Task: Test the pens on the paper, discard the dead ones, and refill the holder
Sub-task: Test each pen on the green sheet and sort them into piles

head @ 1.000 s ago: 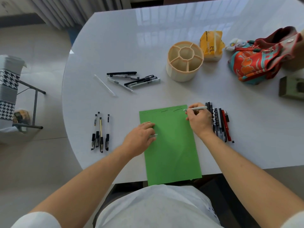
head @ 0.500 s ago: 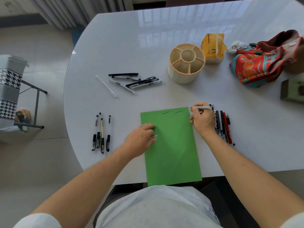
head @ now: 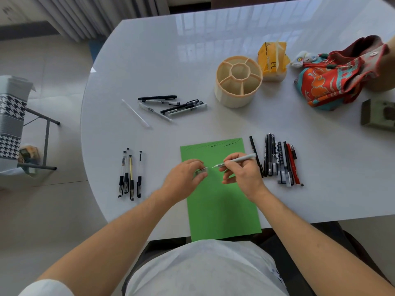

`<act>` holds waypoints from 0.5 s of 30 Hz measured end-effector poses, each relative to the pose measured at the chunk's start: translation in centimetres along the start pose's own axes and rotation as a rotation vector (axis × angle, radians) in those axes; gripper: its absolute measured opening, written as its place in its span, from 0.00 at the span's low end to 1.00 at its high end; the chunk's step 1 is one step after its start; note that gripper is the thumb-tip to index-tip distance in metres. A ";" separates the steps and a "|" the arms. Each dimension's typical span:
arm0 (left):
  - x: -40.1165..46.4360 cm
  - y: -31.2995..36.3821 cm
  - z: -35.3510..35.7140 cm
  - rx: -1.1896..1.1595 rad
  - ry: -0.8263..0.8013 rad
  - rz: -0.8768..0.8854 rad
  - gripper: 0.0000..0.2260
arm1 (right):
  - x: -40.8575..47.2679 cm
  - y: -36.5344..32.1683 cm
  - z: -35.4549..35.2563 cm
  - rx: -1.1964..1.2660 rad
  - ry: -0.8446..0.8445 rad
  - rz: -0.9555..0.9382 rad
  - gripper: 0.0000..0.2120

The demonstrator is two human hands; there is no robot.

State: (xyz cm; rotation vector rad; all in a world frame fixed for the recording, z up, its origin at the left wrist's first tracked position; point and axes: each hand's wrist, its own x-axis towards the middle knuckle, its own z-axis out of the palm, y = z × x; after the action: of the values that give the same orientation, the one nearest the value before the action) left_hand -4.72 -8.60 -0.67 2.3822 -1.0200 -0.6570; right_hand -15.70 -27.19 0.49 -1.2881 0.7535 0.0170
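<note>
Your right fingers hold the pen, now lifted from the paper's top edge toward the cap pinched in your left hand; probably recapping follows.

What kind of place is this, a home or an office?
Probably a home, at a dining or living-room table. The clues: a glossy white round table, long curtains reaching the tiled floor, and personal things such as a colourful cloth bag beside the pen holder.
</note>
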 end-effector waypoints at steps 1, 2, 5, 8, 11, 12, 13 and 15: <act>0.0 0.1 0.0 -0.004 0.000 -0.003 0.11 | -0.1 0.0 0.2 0.004 -0.004 0.007 0.01; 0.0 0.2 0.0 -0.007 0.003 -0.004 0.11 | -0.1 0.0 0.3 0.006 -0.007 0.013 0.02; 0.0 0.4 -0.1 -0.007 0.003 -0.007 0.10 | -0.2 0.1 0.7 0.018 -0.016 0.029 0.03; 0.0 0.7 -0.4 -0.011 -0.004 -0.026 0.09 | -0.4 0.2 1.0 0.040 -0.016 0.030 0.03; 0.1 0.9 -0.7 -0.027 0.007 -0.030 0.08 | -0.5 0.1 1.1 0.054 0.002 0.017 0.03; 0.2 0.9 -0.8 -0.035 0.012 -0.029 0.09 | -0.5 0.0 1.1 0.054 0.013 0.011 0.03; 0.2 0.9 -0.8 -0.046 0.015 -0.030 0.09 | -0.5 0.0 1.2 0.055 0.028 0.005 0.03; 0.3 1.0 -0.9 -0.065 0.020 -0.038 0.10 | -0.5 -0.1 1.1 0.069 0.063 -0.004 0.04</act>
State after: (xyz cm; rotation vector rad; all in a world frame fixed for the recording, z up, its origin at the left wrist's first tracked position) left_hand -4.56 -9.23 0.50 2.3522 -0.9334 -0.6683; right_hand -15.51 -26.04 0.96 -1.2291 0.7988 -0.0530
